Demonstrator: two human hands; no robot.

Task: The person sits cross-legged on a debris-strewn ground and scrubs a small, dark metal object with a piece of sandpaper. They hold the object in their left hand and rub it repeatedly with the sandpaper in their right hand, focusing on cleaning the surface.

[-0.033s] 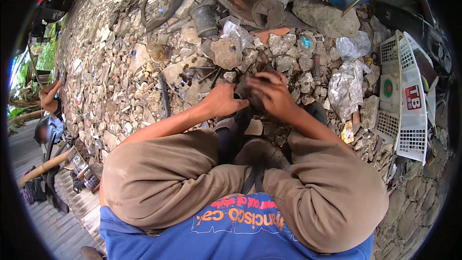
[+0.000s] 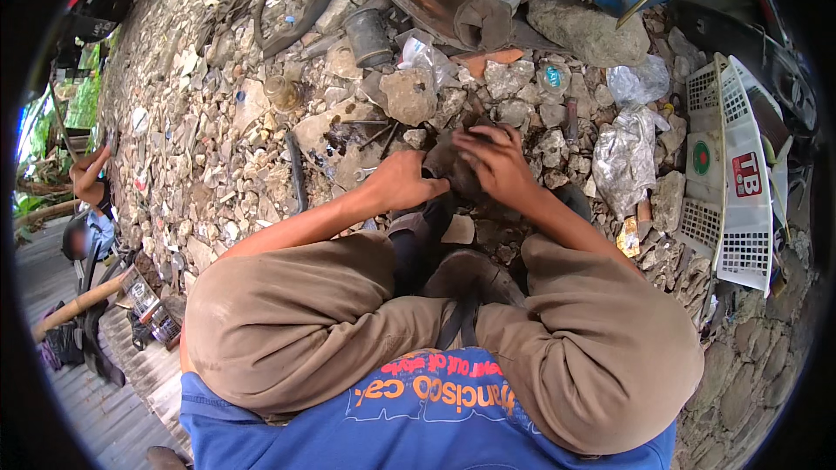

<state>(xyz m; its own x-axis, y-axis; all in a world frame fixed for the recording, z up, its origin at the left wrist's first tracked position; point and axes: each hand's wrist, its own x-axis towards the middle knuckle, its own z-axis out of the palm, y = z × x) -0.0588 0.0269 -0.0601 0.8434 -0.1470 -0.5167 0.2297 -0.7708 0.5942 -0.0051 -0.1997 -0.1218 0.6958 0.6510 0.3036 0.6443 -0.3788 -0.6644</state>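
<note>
My left hand (image 2: 402, 178) is closed around the near left side of a dark, rounded, dirty piece (image 2: 446, 159), whose kind I cannot make out. On the piece's right side is my right hand (image 2: 498, 164), its fingers bent and slightly blurred at the tips; whatever they pinch is hidden. Both hands are low over the stones between my knees. Left of them, a wrench (image 2: 366, 173) lies partly under my left wrist, beside a flat stone stained with dark oil (image 2: 344, 141). A dark shoe (image 2: 422, 219) shows below my left hand.
Rubble covers the ground. A dark bar (image 2: 296, 172) lies to the left, with a glass jar (image 2: 281, 92) and a dark metal can (image 2: 369, 37) beyond. A white plastic crate (image 2: 744, 200) and crumpled silver plastic (image 2: 625, 161) are at right. Another person (image 2: 91, 231) is at far left.
My right hand has shifted slightly up and to the right along the dark piece. My left hand keeps nearly the same place and hold.
</note>
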